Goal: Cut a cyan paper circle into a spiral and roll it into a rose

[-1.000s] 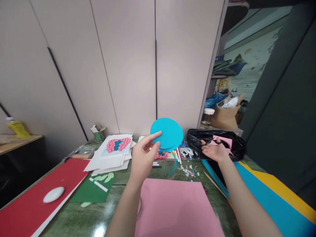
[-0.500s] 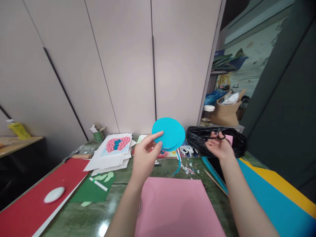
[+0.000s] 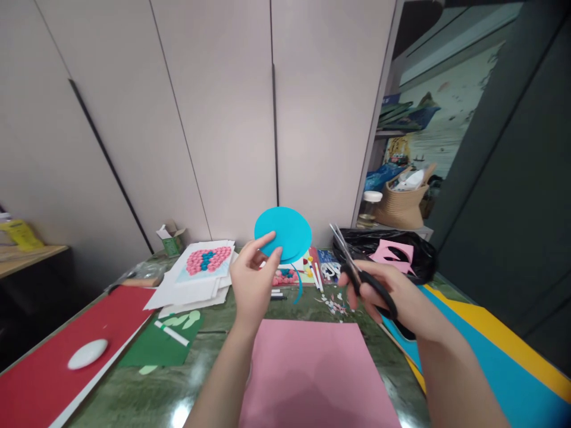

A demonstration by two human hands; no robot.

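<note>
My left hand [image 3: 256, 274] pinches a round piece of blue paper [image 3: 288, 232] between thumb and fingers, raised above the far side of the table. A thin curled blue strip [image 3: 298, 287] dangles from the disc's lower edge. To the right, my right hand [image 3: 386, 291] grips black-handled scissors [image 3: 377, 292], fingers through the loops. The blades point up and to the left, a short way from the blue disc and not touching it. Below both hands lies a large pink sheet [image 3: 316, 368].
Paper scraps [image 3: 333, 304] and markers [image 3: 316, 276] lie behind the pink sheet. A black plastic bag [image 3: 423, 252] holds a pink offcut [image 3: 392, 255]. Blue sheets [image 3: 482, 351] are at right. Leftward are a stack of white sheets [image 3: 196, 291], green paper [image 3: 167, 351] and red paper [image 3: 40, 368] with a white oval object [image 3: 88, 354].
My right hand has come back from the black bag toward the middle, swinging the scissors up with the blades forward. The blue disc has shifted slightly left in view.
</note>
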